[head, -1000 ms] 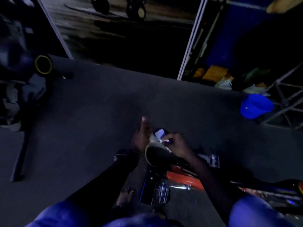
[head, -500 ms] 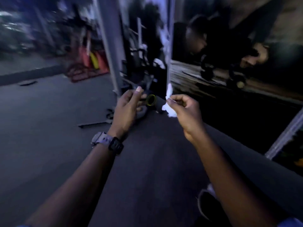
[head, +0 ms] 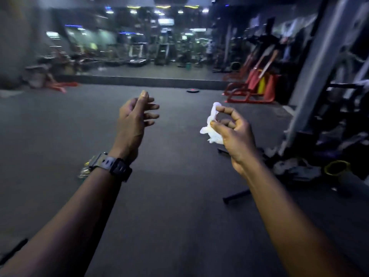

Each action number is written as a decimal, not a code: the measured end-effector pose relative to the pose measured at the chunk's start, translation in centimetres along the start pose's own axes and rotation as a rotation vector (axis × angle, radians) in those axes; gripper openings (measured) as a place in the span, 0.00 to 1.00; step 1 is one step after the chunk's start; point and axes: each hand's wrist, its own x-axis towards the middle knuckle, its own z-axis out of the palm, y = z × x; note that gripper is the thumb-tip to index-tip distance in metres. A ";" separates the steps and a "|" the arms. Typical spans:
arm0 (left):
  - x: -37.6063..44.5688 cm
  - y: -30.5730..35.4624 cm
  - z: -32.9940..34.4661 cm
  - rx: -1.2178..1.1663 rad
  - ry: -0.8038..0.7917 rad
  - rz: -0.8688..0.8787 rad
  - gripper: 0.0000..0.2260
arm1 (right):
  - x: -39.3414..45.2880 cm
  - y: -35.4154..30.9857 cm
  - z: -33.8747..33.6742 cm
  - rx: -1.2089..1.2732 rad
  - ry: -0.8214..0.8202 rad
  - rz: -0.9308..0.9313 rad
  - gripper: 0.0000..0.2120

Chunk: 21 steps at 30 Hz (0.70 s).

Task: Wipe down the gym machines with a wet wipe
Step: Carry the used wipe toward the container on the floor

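- Now raised and facing down a long, dim gym hall, where a second ago bent low over a shoe and a red-framed machine base, and half a second ago turned toward a mirrored wall.
- Right hand (head: 234, 134): pinching a small crumpled white wet wipe (head: 212, 126) between thumb and curled fingers, held up in mid-air at chest height, clear of any surface; same wipe as half a second ago, now bunched tighter.
- Left hand (head: 133, 118): empty, fingers loosely spread and relaxed, apart from the wipe; dark chunky wristwatch (head: 114, 166) on that wrist.
- Wiping not under way at this instant; probably a move between machines, or a search for the next one.
- Nearest candidates, by judgement: grey steel rack upright (head: 311, 76) at right and red-orange metal frame (head: 251, 90) beyond it, both well apart from the wipe.
- Dark rubber floor (head: 179, 206) below both arms; rows of cardio machines far back, blurred.
- No brand, label or writing legible anywhere; watch face turned away, distant signs smeared by motion.
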 end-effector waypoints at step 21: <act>9.5 -5.4 -27.5 0.187 0.741 -0.008 0.23 | 15.7 14.3 33.8 0.199 -0.754 0.235 0.26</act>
